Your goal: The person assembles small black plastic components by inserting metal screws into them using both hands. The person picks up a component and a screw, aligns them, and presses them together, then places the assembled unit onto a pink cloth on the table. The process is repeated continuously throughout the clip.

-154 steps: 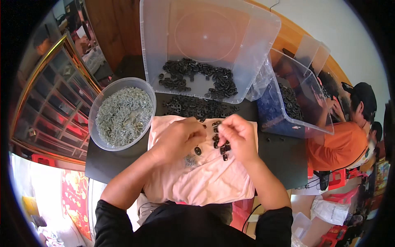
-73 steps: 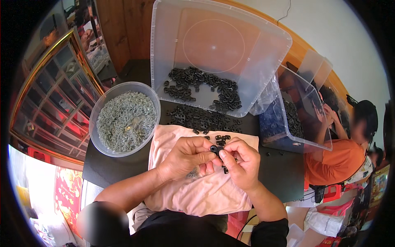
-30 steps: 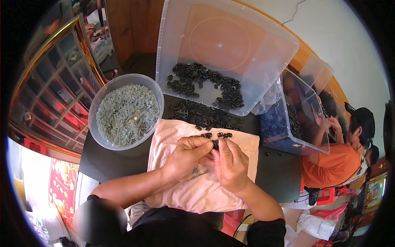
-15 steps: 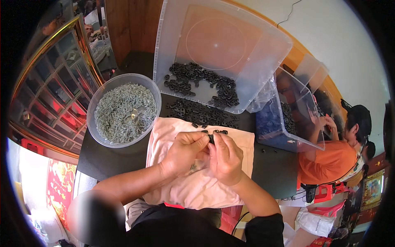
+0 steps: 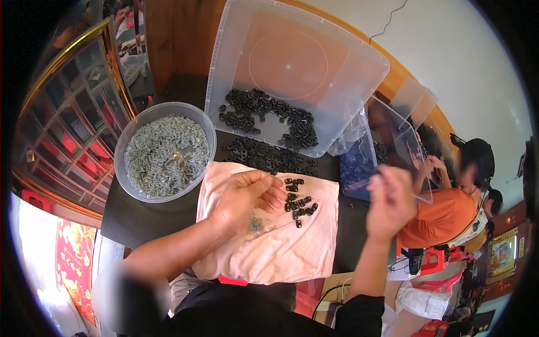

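Over the pink cloth (image 5: 264,261), my left hand (image 5: 241,196) has its thumb and forefinger pressed together, the other fingers curled; anything between them is too small to name. Several small black plastic parts (image 5: 298,202) lie on the cloth beside its fingertips. A small heap of grey screws (image 5: 255,226) rests below that hand. Off to the right, my right hand (image 5: 391,202) is raised beside the clear, blue-looking bin (image 5: 355,182). Motion blurs its closed fingers, and a dark speck at their tips cannot be made out.
A round tub (image 5: 120,160) full of grey screws stands at the left. Behind the cloth, a large clear bin (image 5: 342,101) lies tipped, with black parts (image 5: 269,115) inside and more on the dark table (image 5: 135,216). Another person in orange (image 5: 435,216) sits at the right.
My hands, which were together over a small black part, are now apart. The right one has swung right toward the bin. The black parts on the cloth are uncovered.
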### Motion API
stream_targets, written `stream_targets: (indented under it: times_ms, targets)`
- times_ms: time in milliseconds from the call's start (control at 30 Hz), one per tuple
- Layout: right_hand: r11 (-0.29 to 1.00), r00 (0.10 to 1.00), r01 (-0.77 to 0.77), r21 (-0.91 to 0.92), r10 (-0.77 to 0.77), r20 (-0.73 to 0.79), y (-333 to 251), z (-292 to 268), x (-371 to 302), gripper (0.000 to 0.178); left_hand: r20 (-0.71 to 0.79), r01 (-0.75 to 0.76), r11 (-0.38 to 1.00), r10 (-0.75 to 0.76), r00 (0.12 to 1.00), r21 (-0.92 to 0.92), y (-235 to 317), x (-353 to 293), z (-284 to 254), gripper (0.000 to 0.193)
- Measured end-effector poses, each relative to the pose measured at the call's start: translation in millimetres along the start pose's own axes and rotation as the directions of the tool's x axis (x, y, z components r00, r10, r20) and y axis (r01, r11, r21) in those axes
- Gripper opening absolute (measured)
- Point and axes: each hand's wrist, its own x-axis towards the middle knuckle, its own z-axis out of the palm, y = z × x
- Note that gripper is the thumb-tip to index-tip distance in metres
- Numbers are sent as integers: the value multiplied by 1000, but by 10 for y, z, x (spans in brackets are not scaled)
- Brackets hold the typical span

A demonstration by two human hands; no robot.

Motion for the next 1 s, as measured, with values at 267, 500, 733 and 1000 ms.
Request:
stream_targets:
  times_ms: [267, 500, 733, 1000]
  targets:
    - [914, 997, 66, -400, -73, -1, 690, -379, 340, 24, -121, -59, 998, 62, 991, 25, 20, 23, -20, 21]
    - [980, 846, 146, 133, -193, 497, 55, 435, -240, 13, -172, -57, 996, 68, 983, 71, 47, 71, -84, 23]
    - [993, 647, 81, 81, -114, 753, 52, 754, -495, 16, -167, -85, 993, 98, 981, 83, 10, 106, -101, 22]
    - [961, 746, -200, 193, 22, 665, 146, 770, -547, 9, -121, -202, 897, 268, 956, 393, 92, 105, -125, 18]
